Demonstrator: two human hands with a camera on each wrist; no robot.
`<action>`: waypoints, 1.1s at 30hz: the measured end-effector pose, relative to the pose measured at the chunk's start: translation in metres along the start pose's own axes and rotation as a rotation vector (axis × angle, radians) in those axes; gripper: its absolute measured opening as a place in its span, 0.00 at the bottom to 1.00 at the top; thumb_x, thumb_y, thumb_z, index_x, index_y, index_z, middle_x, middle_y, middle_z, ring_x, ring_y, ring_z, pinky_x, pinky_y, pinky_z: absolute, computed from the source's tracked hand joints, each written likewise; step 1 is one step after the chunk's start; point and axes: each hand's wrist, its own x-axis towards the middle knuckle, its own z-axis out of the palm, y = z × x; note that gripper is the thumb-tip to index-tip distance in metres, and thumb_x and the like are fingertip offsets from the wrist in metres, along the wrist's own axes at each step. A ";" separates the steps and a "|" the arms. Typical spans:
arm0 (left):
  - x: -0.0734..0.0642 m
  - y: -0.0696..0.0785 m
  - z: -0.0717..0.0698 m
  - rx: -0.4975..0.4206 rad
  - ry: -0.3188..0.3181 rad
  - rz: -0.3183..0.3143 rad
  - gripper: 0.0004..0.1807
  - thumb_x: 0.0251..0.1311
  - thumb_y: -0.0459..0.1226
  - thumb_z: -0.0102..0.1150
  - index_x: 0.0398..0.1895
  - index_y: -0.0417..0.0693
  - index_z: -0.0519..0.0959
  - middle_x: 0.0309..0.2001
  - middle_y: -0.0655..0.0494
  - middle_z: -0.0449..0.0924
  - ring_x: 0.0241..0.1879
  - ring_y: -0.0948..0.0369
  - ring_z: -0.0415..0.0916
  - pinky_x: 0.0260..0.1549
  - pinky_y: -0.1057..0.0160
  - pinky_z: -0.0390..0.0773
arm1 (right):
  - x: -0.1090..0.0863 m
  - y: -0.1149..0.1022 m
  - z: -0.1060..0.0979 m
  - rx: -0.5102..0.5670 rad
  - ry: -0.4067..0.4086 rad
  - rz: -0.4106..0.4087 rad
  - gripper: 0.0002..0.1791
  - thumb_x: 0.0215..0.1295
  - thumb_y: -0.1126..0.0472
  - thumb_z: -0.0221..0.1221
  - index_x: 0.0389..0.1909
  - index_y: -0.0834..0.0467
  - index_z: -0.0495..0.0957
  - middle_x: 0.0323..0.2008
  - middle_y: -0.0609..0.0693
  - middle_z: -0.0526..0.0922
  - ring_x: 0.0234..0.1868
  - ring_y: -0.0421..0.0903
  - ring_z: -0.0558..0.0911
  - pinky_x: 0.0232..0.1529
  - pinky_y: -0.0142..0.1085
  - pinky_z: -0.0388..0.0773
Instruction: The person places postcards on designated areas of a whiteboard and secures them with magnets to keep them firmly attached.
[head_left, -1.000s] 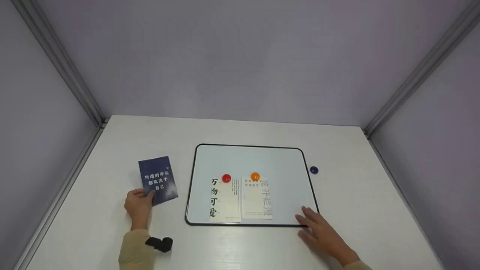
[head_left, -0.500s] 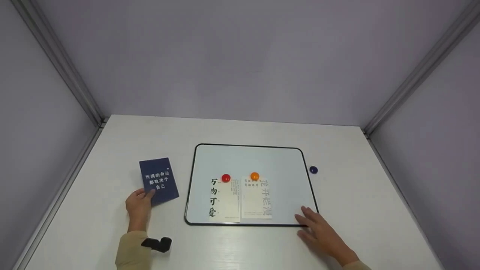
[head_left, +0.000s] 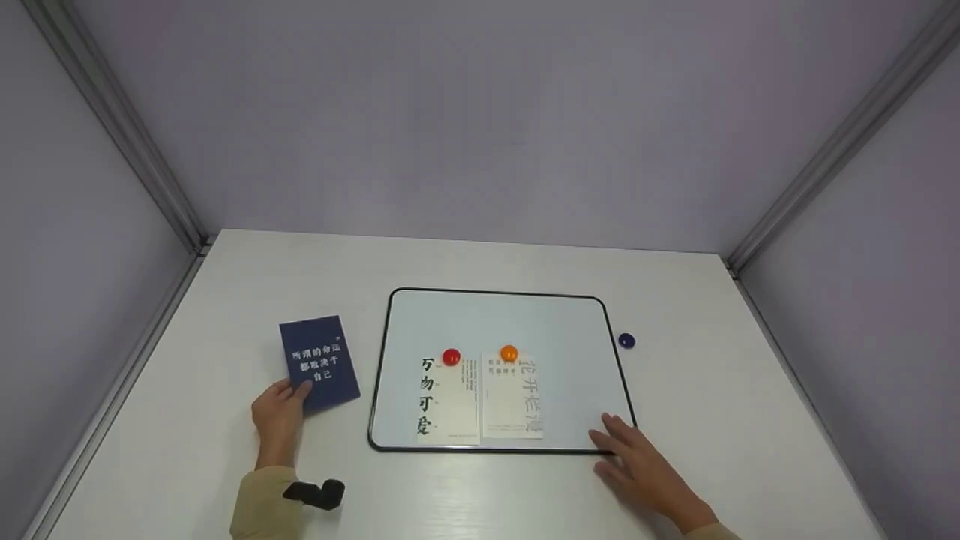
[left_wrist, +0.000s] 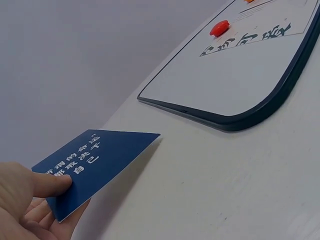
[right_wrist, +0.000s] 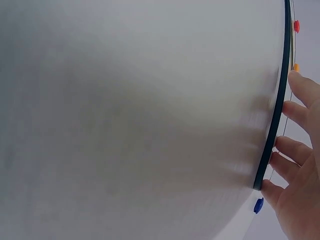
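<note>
In the head view my left hand pinches a dark blue card with white characters by its lower left corner. The thumb lies on the printed face and the other fingers are under it. In the left wrist view the card slants, with its shadow on the table beside it. To the right lies a whiteboard with a black frame. My right hand is at the board's lower right corner, fingers spread and relaxed. The right wrist view has its fingertips right at the frame, holding nothing.
Two pale cards, one with bold black characters and one with grey characters, lie side by side on the board. A red magnet and an orange magnet sit at their top edges. A dark blue magnet lies right of the board.
My left hand and the blue card have shifted very slightly to the right and nearer. The right hand stays at the board's corner.
</note>
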 end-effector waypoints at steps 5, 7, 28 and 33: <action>-0.004 0.005 0.001 -0.017 -0.010 0.000 0.28 0.67 0.36 0.52 0.64 0.25 0.65 0.63 0.29 0.66 0.68 0.39 0.62 0.72 0.47 0.60 | 0.000 0.001 -0.002 -0.007 -0.019 -0.007 0.29 0.66 0.41 0.54 0.66 0.45 0.70 0.74 0.52 0.61 0.75 0.56 0.61 0.71 0.54 0.63; -0.006 0.008 0.002 -0.010 -0.014 -0.002 0.28 0.67 0.36 0.52 0.64 0.25 0.65 0.63 0.30 0.65 0.68 0.39 0.62 0.72 0.48 0.60 | -0.001 0.002 -0.003 -0.022 -0.028 -0.023 0.30 0.66 0.39 0.53 0.67 0.44 0.68 0.74 0.52 0.61 0.75 0.55 0.61 0.71 0.54 0.63; -0.023 0.019 0.017 -0.036 -0.029 0.024 0.26 0.66 0.35 0.53 0.62 0.24 0.66 0.61 0.29 0.69 0.65 0.37 0.67 0.69 0.47 0.65 | -0.004 0.006 -0.005 -0.082 -0.029 -0.077 0.31 0.65 0.37 0.52 0.68 0.42 0.67 0.74 0.52 0.61 0.74 0.55 0.61 0.70 0.54 0.65; -0.025 0.019 0.020 -0.070 -0.049 0.011 0.26 0.65 0.37 0.55 0.61 0.27 0.68 0.61 0.31 0.70 0.64 0.40 0.70 0.62 0.54 0.74 | -0.003 0.005 -0.005 -0.064 -0.037 -0.067 0.32 0.65 0.37 0.52 0.68 0.43 0.67 0.74 0.52 0.61 0.75 0.55 0.61 0.70 0.55 0.65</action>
